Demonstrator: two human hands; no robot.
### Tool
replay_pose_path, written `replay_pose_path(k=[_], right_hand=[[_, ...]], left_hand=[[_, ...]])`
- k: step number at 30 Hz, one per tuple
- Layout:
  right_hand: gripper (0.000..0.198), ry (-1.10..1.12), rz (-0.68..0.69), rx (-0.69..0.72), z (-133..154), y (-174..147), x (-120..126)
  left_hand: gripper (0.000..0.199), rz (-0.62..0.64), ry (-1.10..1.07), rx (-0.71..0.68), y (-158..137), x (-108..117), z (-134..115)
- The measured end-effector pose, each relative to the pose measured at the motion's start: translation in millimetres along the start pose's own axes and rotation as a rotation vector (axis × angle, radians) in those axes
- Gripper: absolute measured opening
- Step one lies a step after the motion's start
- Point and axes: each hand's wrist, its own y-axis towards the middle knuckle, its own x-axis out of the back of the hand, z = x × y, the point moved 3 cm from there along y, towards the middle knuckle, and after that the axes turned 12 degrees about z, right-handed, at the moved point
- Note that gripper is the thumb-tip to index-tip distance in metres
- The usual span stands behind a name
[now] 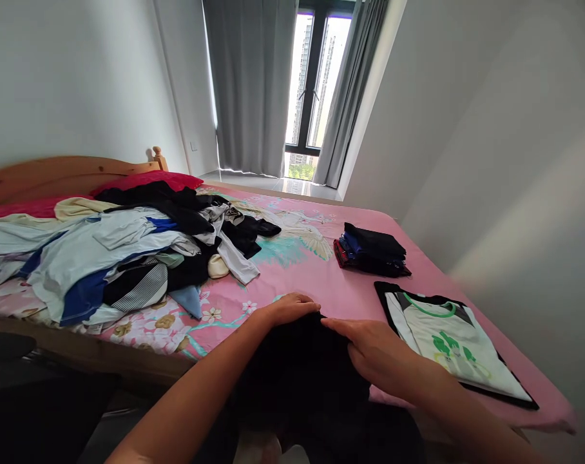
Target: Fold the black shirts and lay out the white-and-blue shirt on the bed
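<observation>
A black garment (302, 367) is spread in front of me at the near edge of the bed, its lower part merging with dark shapes below. My left hand (292, 308) is closed over its top edge, fingers pointing right. From the other side, my right hand (372, 345) grips the same cloth, with its index finger stretched along the top edge and the other fingers curled. The fingertips of both hands nearly meet. What kind of garment it is I cannot tell.
A heap of loose clothes (123, 245) covers the bed's left side. On the right sit a stack of folded dark clothes (372, 248) and a folded white T-shirt (447, 335) with a green print, lying on black cloth. A wall (490, 161) borders the pink bed sheet (321, 283).
</observation>
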Motion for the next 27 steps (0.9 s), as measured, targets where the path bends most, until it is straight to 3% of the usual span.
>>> replay_pose_path(k=[6, 9, 13, 16, 18, 23, 25, 27], right_hand=[[0.062, 0.028, -0.034, -0.012, -9, 3, -2], [0.061, 0.049, -0.063, -0.049, -15, 4, -1], [0.062, 0.069, -0.072, -0.075, -19, 5, -1], [0.062, 0.077, -0.071, -0.089, -20, 6, -2], [0.061, 0.069, -0.073, -0.096, -21, 6, -2], [0.061, 0.041, -0.064, -0.136, -25, 3, -1], [0.061, 0.047, -0.069, -0.152, -28, 1, -1], [0.061, 0.064, -0.080, -0.150, -33, -1, -3]], left_hand=[[0.041, -0.063, -0.217, -0.033, -8, -3, 4], [0.030, -0.172, -0.249, -0.156, -21, -7, -2], [0.010, -0.324, 0.112, -0.310, -43, -18, -11], [0.019, -0.388, 0.380, -0.263, -52, -27, -9], [0.029, -0.316, 0.480, -0.196, -53, -32, -3], [0.047, 0.001, 0.602, -0.028, -60, -43, 21], [0.048, 0.030, 0.564, -0.026, -69, -42, 26], [0.042, -0.029, 0.484, -0.079, -78, -37, 28]])
